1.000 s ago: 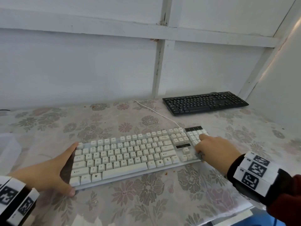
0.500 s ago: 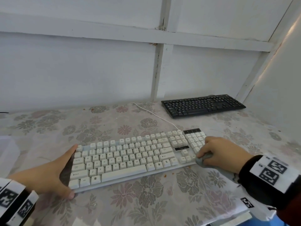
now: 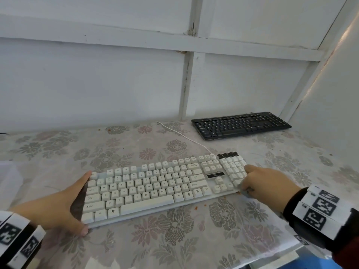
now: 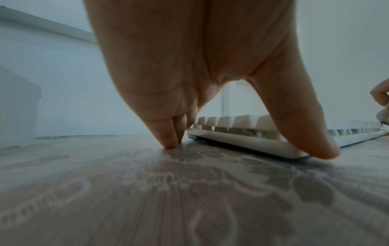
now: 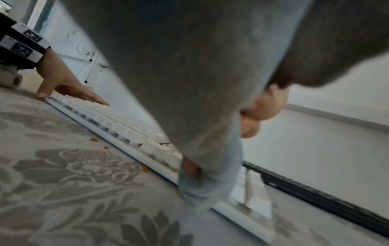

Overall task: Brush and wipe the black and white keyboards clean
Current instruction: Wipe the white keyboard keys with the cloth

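Observation:
The white keyboard (image 3: 147, 187) lies slantwise on the flowered tablecloth. My left hand (image 3: 66, 206) braces its left end, fingers straight along the side and thumb at the front corner (image 4: 238, 133). At the number pad on its right end, my right hand (image 3: 262, 181) grips a grey cloth (image 3: 245, 192) and presses it on the keys. That cloth (image 5: 189, 83) fills most of the right wrist view, above the keyboard's front edge (image 5: 130, 131). The black keyboard (image 3: 240, 125) sits at the back right by the wall, untouched.
A white cable (image 3: 184, 136) runs from the white keyboard toward the back wall. Orange crumbs (image 3: 196, 207) lie on the tablecloth by its front edge. A translucent container (image 3: 7, 177) stands at the far left. White walls close the back and right; the table's edge (image 3: 291, 255) is near right.
My right hand slid the cloth from the number pad down to the keyboard's front right corner, then back up onto the number pad. The left hand has kept its place.

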